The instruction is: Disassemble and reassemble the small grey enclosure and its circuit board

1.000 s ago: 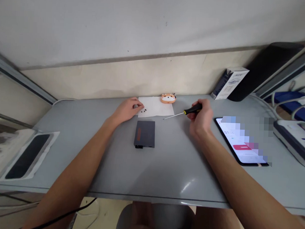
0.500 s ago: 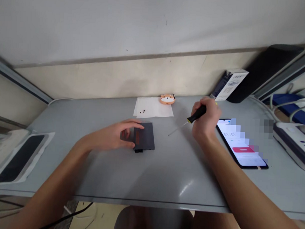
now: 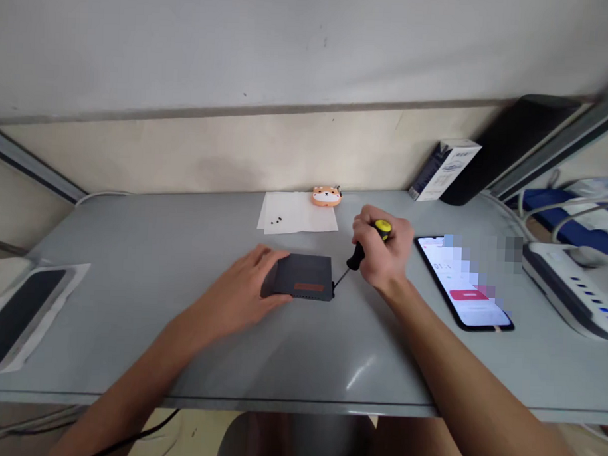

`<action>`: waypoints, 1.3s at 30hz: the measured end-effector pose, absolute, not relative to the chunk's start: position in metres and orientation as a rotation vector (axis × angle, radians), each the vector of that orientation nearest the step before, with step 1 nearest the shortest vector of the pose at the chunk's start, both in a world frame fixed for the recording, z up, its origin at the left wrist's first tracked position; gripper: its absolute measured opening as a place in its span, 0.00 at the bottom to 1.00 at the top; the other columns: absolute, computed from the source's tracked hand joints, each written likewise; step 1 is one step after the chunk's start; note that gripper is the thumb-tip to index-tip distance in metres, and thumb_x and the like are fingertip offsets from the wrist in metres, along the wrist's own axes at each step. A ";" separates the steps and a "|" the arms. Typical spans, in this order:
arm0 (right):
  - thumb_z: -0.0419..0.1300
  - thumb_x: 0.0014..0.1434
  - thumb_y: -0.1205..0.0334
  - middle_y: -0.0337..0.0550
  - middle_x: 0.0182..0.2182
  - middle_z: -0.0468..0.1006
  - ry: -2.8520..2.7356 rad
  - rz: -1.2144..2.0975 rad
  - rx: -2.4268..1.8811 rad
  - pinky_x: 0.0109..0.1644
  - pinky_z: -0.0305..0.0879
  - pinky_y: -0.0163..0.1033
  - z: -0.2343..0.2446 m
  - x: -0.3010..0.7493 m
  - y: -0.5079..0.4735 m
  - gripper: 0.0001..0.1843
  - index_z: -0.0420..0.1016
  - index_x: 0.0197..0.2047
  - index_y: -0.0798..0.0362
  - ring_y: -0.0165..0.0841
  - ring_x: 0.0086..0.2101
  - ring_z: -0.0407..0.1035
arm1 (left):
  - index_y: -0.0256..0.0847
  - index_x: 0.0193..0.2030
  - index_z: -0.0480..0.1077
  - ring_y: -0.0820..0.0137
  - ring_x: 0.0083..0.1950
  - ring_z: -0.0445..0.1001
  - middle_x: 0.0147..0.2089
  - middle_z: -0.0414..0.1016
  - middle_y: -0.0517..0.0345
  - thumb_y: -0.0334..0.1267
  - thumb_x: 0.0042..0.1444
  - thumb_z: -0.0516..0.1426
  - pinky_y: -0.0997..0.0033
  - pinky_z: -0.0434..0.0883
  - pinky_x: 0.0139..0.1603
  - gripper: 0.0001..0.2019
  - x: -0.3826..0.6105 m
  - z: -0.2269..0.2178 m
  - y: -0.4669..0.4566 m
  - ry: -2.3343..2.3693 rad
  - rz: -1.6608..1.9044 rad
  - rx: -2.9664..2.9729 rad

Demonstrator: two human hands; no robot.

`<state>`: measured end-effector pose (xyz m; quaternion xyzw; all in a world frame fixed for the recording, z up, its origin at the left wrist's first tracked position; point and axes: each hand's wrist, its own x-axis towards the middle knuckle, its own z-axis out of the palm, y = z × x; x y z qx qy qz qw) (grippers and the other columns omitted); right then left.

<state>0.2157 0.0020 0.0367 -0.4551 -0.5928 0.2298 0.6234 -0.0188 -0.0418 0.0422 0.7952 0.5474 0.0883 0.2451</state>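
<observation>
A small dark grey box with an orange label on its front side lies on the grey table. My left hand grips the box at its left end. My right hand is closed round a black screwdriver with a yellow cap; its thin shaft slants down to the box's right end. Behind the box lies a white sheet of paper with a few tiny black screws on it.
An orange animal-shaped trinket sits at the paper's far edge. A phone with a lit screen lies to the right, a white power strip beyond it. A white-and-blue carton leans by the wall. A dark phone on white wrapping lies far left.
My left hand came back from the paper to the box and turned it so its long side faces me. My right hand swung the screwdriver down until its tip reached the box's right end.
</observation>
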 end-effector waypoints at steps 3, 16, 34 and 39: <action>0.55 0.50 0.63 0.33 0.16 0.53 -1.281 0.514 -1.046 0.25 0.45 0.37 0.033 0.213 0.001 0.14 0.55 0.17 0.49 0.27 0.21 0.48 | 0.48 0.62 0.69 0.46 0.71 0.66 0.70 0.67 0.49 0.49 0.55 0.68 0.41 0.66 0.72 0.30 -0.020 0.042 -0.025 1.421 0.252 2.220; 0.54 0.63 0.67 0.34 0.20 0.63 -1.029 0.257 -0.896 0.29 0.54 0.39 0.026 0.209 0.007 0.16 0.61 0.23 0.47 0.31 0.24 0.59 | 0.49 0.61 0.70 0.50 0.67 0.68 0.64 0.71 0.50 0.53 0.52 0.72 0.45 0.67 0.71 0.32 -0.013 0.026 -0.006 1.223 0.418 2.183; 0.55 0.57 0.64 0.33 0.17 0.62 -1.246 0.524 -1.053 0.27 0.53 0.37 0.029 0.212 0.003 0.15 0.61 0.20 0.49 0.28 0.22 0.57 | 0.54 0.70 0.67 0.52 0.71 0.67 0.70 0.66 0.52 0.49 0.55 0.68 0.46 0.63 0.77 0.35 -0.034 0.034 -0.008 1.293 0.357 2.102; 0.55 0.57 0.65 0.34 0.18 0.61 -1.208 0.482 -1.083 0.27 0.52 0.37 0.031 0.219 0.006 0.15 0.62 0.19 0.49 0.29 0.23 0.57 | 0.53 0.69 0.67 0.53 0.72 0.65 0.70 0.66 0.52 0.48 0.57 0.67 0.49 0.63 0.76 0.33 -0.033 0.035 -0.011 1.287 0.354 2.145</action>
